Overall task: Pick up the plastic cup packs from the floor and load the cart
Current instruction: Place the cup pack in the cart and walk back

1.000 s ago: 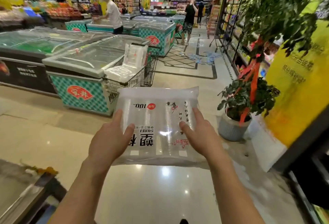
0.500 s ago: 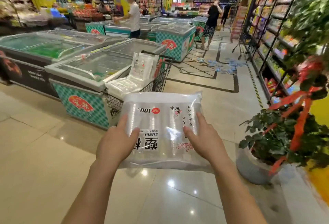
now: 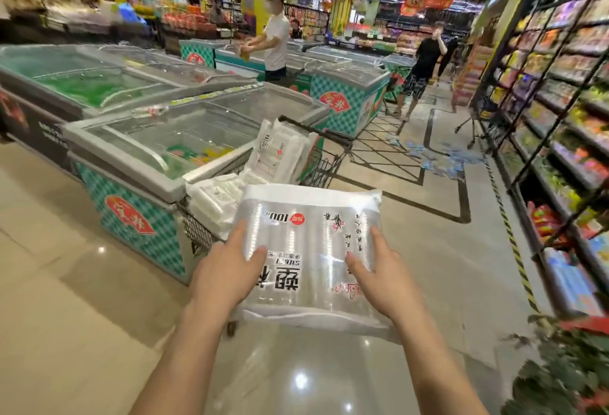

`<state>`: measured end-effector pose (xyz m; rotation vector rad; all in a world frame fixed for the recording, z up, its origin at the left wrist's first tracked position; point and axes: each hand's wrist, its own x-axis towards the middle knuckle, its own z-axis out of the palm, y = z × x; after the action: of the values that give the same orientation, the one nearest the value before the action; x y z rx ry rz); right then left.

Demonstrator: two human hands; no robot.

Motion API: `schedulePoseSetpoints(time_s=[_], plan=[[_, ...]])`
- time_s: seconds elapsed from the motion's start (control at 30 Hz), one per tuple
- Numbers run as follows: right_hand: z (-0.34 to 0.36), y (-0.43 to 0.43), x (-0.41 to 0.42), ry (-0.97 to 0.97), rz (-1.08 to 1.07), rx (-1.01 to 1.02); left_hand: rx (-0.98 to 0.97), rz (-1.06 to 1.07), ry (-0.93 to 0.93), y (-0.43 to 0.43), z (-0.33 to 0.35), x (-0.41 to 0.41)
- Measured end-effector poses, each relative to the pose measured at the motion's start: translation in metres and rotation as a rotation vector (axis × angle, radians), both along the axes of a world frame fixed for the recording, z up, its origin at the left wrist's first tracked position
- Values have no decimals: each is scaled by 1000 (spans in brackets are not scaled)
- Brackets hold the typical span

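Note:
A clear plastic cup pack [image 3: 309,233] with black printed characters is held flat in front of me. My left hand [image 3: 227,273] grips its left edge and my right hand [image 3: 379,277] grips its right edge, thumbs on top. Just beyond it stands the wire shopping cart [image 3: 326,164], beside a freezer. Several white cup packs lie in the cart [image 3: 217,197], and one pack [image 3: 276,151] leans upright against its far side. The held pack hides the cart's near end.
Glass-topped chest freezers [image 3: 164,151] run along the left. Stocked shelves [image 3: 553,118] line the right, with a potted plant [image 3: 560,375] at the bottom right. Two people [image 3: 275,42] stand farther down the aisle. Blue litter [image 3: 441,157] lies on the tiled floor.
I have walked closer to the cart with the pack in both hands. The cart and freezers look larger, and the plant has slid to the bottom right.

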<state>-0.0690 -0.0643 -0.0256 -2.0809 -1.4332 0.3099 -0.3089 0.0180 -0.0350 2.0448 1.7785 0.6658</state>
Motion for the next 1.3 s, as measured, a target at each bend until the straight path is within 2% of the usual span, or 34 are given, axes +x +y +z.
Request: schedulePoseSetpoints(time_s=[0.37, 0.63, 0.83, 1.0, 1.13, 1.3], plan=[[-24, 246, 37, 88, 180, 49, -8, 139, 6, 209, -19, 27], [-56, 444, 95, 193, 297, -11, -46, 252, 27, 363, -41, 83], [-63, 582, 128, 138, 434, -58, -98, 335, -16, 468, -55, 114], [-76, 670, 139, 114, 590, -115, -193, 405, 41, 535, -78, 121], [-88, 734, 142, 109, 646, -142, -261, 439, -41, 590, -103, 124], [-92, 791, 143, 117, 565, -145, -333, 402, -194, 656, -142, 132]])
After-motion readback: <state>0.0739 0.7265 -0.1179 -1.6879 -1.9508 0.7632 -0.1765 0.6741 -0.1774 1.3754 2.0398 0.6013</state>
